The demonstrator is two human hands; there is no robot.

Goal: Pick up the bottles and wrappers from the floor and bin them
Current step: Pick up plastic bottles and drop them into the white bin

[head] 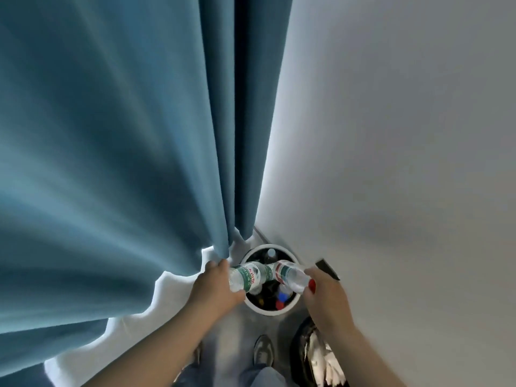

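Left hand [216, 286] is wrapped round the left bottle [248, 275], right hand [326, 291] grips the right bottle [290, 273] by its red-cap end, both held over the bin [265, 310]. I'd tip them toward the bin's middle and drop one at a time, so neither clips the rim.

A blue curtain [111, 135] hangs left of a white wall [405, 135]; a grey shoe [264, 350] stands below.

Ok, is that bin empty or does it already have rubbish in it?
Not empty: inside the bin a blue cap, a red cap and a white cap show. How full, cannot tell.
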